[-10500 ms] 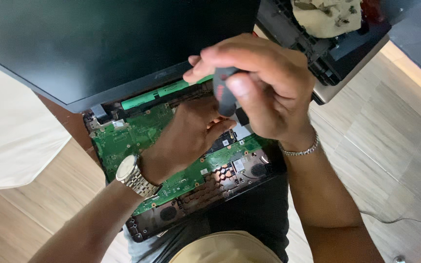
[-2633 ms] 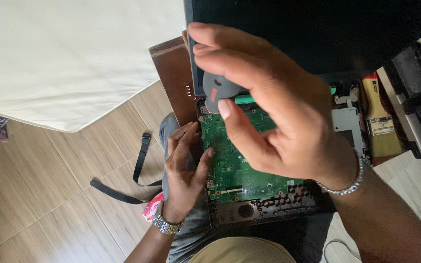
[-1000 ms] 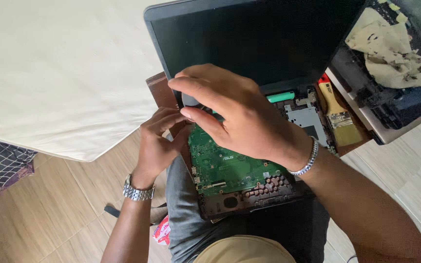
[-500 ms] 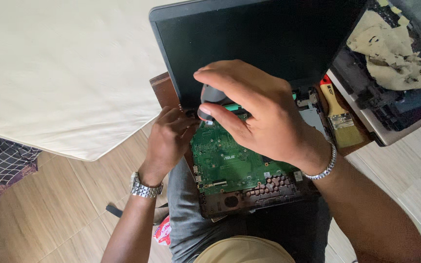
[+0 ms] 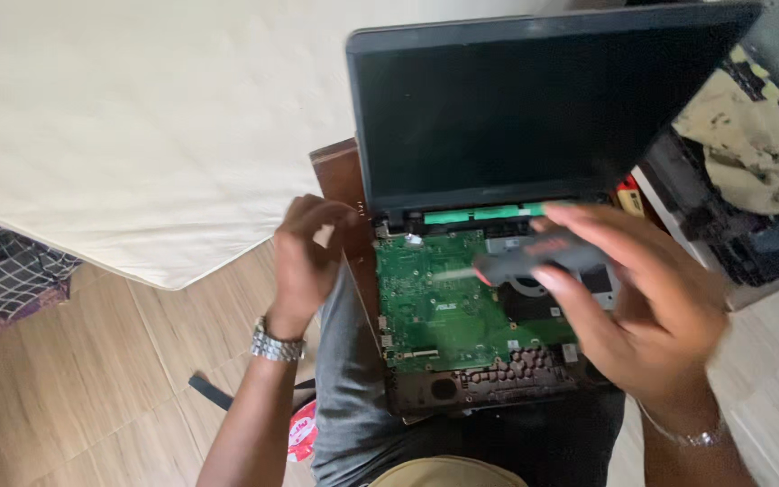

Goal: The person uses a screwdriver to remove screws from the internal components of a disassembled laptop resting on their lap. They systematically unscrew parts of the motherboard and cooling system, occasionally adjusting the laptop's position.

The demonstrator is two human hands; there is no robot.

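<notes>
An opened laptop lies on my lap, its dark screen (image 5: 525, 108) raised and its green circuit board (image 5: 448, 302) bare. My right hand (image 5: 651, 307) hovers over the board's right side, blurred, shut on a screwdriver with a grey and red handle (image 5: 534, 257) that lies sideways, pointing left. My left hand (image 5: 308, 257) is at the laptop's left rear corner, fingers curled beside the hinge; whether it grips the edge is unclear. A metal watch sits on my left wrist, a bracelet on my right.
A cream sheet (image 5: 137, 126) covers the upper left. A brown board (image 5: 340, 180) sticks out behind the laptop. Another dismantled dark device with a crumpled cloth (image 5: 750, 153) stands at the right. A black strap (image 5: 214, 392) and a red packet (image 5: 301, 433) lie on the wooden floor.
My right hand has swung from the board's left rear to its right side, turning the screwdriver sideways. My left hand stayed at the left corner. The view shifted slightly.
</notes>
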